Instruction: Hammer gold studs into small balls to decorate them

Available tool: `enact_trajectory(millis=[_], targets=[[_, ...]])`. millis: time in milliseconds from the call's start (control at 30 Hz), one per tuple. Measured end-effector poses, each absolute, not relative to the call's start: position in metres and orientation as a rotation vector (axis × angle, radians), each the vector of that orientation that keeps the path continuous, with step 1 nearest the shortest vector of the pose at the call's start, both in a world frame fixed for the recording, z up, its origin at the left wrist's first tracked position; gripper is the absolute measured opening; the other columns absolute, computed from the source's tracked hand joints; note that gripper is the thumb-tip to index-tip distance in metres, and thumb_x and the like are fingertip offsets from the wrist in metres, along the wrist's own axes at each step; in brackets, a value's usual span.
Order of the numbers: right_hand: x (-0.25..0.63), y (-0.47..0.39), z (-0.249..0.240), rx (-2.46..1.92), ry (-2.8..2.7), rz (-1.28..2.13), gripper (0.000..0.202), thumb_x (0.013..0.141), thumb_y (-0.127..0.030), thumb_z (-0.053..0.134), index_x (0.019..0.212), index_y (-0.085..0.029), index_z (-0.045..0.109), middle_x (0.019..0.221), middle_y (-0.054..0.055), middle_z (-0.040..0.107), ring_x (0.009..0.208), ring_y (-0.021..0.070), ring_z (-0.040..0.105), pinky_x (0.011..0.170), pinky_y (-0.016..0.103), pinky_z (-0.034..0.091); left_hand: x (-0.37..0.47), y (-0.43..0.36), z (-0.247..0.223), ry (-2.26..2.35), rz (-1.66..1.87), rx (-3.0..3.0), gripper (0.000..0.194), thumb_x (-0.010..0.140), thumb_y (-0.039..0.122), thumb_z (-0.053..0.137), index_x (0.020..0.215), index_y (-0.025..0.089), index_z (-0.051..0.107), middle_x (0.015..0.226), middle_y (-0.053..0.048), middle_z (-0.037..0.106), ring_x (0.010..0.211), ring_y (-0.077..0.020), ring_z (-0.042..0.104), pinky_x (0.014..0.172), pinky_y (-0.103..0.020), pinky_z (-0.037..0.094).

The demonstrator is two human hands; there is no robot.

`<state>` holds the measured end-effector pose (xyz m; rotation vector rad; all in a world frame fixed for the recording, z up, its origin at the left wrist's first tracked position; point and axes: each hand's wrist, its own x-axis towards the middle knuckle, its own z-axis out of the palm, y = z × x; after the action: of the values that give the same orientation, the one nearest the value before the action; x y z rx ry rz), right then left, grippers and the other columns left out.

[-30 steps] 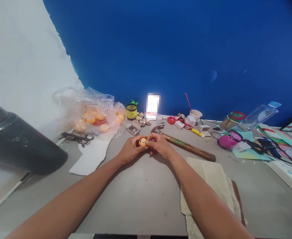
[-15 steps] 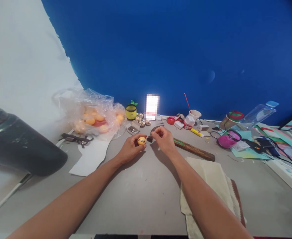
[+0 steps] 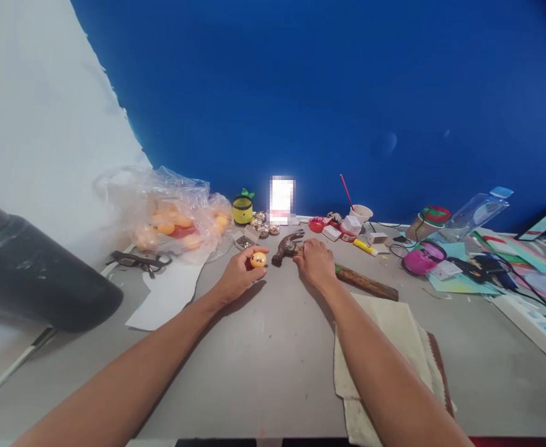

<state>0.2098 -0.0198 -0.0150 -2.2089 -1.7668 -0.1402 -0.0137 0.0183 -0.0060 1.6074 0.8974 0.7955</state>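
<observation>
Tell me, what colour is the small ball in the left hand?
The small ball is orange; the head view shows it between the left hand fingers.

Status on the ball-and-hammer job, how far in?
Done: a small metal piece already sits in the orange ball. In hand: the left hand pinches that ball just above the table; the right hand lies on the hammer handle near its head, hammer not lifted. Left: no strike shows; more orange balls wait in the plastic bag.
</observation>
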Motion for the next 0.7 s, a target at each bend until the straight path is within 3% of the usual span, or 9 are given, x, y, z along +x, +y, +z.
enact_trajectory(millis=[200,367,533,700], targets=[[0.206,-0.018,-0.010,-1.927,-1.680,-0.416,0.018,0.101,-0.029,0.057,0.111,-0.017,0.065,0.088,0.010,0.069,0.088,0.0273,0.063,0.087,0.039,0.041,-0.010,0.020,-0.013,0.999,0.895,1.614,0.056,0.074,0.036,0.075,0.125,0.016,0.065,0.097,-0.004,0.073,0.079,-0.0187,0.067,0.071,-0.031,0.055],[0.194,-0.025,-0.003,-1.706,-1.669,-0.683,0.021,0.106,-0.029,0.049,0.106,-0.021,0.068,0.093,0.011,0.067,0.094,0.0273,0.060,0.089,0.040,0.039,-0.012,0.023,-0.014,1.055,0.960,1.707,0.044,0.073,0.034,0.074,0.114,0.016,0.071,0.094,-0.004,0.073,0.082,-0.0196,0.066,0.075,-0.032,0.053],[0.182,-0.030,-0.001,-1.616,-1.822,-0.690,0.021,0.107,-0.027,0.050,0.102,-0.022,0.070,0.085,0.008,0.064,0.085,0.0241,0.057,0.080,0.037,0.035,-0.014,0.027,-0.015,0.990,0.959,1.717,0.045,0.073,0.036,0.074,0.113,0.017,0.073,0.087,-0.002,0.072,0.076,-0.0185,0.064,0.073,-0.031,0.051],[0.185,-0.031,0.003,-1.667,-1.757,-0.701,0.023,0.108,-0.030,0.050,0.102,-0.021,0.071,0.090,0.009,0.065,0.086,0.0243,0.056,0.080,0.037,0.033,-0.012,0.026,-0.015,1.044,0.984,1.711,0.041,0.069,0.037,0.075,0.105,0.017,0.073,0.088,-0.002,0.073,0.075,-0.0186,0.064,0.072,-0.031,0.051]])
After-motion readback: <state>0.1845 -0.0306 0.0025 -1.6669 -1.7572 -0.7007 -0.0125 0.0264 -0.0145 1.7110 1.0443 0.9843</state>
